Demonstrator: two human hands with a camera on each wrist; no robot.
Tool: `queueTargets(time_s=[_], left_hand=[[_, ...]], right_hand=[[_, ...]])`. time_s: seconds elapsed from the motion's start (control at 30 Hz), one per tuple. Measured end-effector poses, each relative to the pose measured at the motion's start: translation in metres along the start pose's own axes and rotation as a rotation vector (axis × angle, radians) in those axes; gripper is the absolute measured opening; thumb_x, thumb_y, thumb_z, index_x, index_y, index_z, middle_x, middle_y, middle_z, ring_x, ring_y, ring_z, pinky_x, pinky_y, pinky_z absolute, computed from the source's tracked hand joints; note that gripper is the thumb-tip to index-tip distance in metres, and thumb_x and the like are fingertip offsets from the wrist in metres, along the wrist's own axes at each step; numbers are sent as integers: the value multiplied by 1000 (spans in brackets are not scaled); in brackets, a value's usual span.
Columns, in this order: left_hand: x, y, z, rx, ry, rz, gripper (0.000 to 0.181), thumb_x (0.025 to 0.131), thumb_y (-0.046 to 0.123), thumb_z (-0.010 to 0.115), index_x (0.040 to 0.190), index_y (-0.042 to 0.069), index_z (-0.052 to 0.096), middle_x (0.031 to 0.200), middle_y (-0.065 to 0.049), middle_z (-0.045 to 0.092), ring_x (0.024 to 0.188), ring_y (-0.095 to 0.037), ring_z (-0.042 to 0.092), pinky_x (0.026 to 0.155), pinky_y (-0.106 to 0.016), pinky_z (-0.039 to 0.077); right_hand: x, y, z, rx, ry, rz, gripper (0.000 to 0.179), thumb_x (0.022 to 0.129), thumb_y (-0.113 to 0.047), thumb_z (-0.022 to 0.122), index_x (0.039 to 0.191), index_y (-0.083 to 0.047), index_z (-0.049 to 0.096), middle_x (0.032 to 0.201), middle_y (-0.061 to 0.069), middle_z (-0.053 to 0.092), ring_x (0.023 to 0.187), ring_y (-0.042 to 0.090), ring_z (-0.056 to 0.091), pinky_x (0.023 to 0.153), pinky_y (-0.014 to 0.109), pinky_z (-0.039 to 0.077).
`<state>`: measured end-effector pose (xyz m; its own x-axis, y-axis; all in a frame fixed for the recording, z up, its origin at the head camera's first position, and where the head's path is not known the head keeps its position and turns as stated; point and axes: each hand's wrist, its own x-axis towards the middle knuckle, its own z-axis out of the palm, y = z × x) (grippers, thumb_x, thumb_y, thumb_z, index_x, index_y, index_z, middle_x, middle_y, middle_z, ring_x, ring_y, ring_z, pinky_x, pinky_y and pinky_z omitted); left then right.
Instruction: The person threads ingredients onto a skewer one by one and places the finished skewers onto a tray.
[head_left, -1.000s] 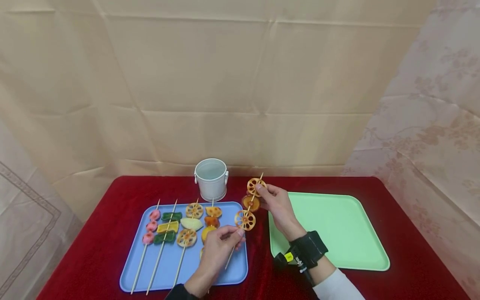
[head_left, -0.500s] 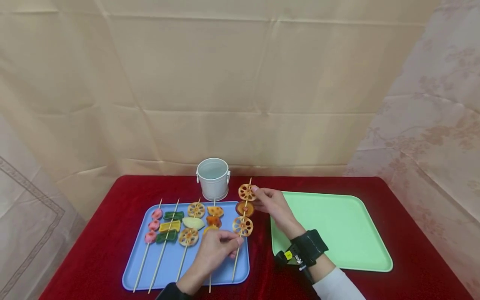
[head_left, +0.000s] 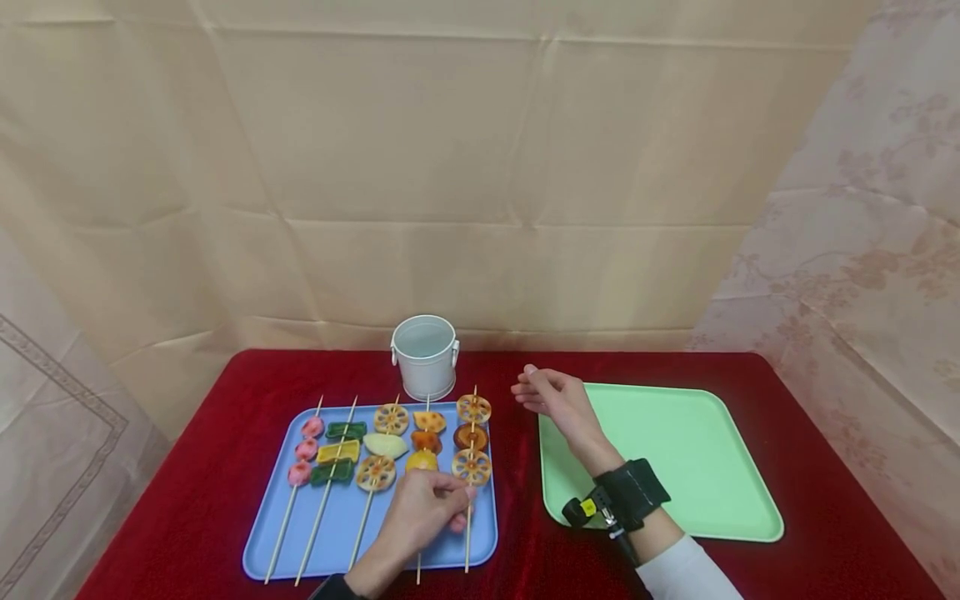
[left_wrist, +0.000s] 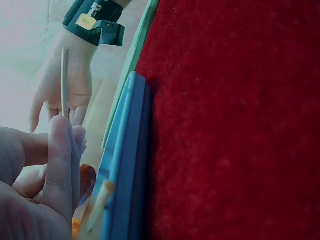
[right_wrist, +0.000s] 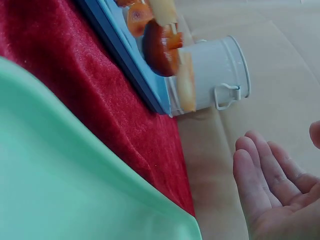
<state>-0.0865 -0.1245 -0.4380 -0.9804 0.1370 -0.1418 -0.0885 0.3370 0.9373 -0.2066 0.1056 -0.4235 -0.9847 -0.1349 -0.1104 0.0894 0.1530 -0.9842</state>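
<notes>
My left hand (head_left: 422, 510) pinches the bare stick of a skewer of lotus root slices and a brown mushroom-like piece (head_left: 472, 438) at the right end of the blue tray (head_left: 281, 564). In the left wrist view, thumb and fingertips grip that stick (left_wrist: 64, 82). My right hand (head_left: 558, 404) is off the skewer, over the left edge of the green tray (head_left: 675, 467), holding nothing. The right wrist view shows its fingers (right_wrist: 272, 172) extended, apart from the skewer's brown piece (right_wrist: 159, 47). The left hand partly hides the skewer with a yellow piece (head_left: 423, 461).
Left on the blue tray lie a pink-ball skewer (head_left: 306, 450), a green and yellow skewer (head_left: 337, 452) and a lotus and pale-slice skewer (head_left: 384, 446). A white bucket (head_left: 425, 367) stands behind. Red cloth (head_left: 517, 517) covers the table.
The lotus root skewer has moved left and down to the blue tray's right side, with my left hand still on it. My right hand has let go and drawn off to the right.
</notes>
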Motion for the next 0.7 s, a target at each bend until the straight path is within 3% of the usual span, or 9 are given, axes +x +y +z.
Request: queueTargets(time_s=[0.33,0.57,0.7], left_hand=[[-1,-4,1,-7,-63,6,16,93,11,76,82,-1,78,61,-1,68,51,-7,65,51,-28,56],[1,4,-9,181,-141,43,29,95,16,74,66,9,75,53,9,62,46,-3,60,45,-21,47],[0,13,-21,293,-128,88,31,95,21,75,65,12,74,50,13,57,45,-2,56,45,-19,37]], right_hand=[[2,-2,-6,69,-11,-14,55,105,-43,59,129,6,64,114,16,74,102,26,72,90,32,58],[2,1,-10,63,-10,-15,52,105,-43,59,127,4,65,114,15,74,102,27,72,90,33,58],[-2,1,-19,36,-20,-7,54,105,-43,59,130,4,63,116,16,74,107,33,71,90,32,58]])
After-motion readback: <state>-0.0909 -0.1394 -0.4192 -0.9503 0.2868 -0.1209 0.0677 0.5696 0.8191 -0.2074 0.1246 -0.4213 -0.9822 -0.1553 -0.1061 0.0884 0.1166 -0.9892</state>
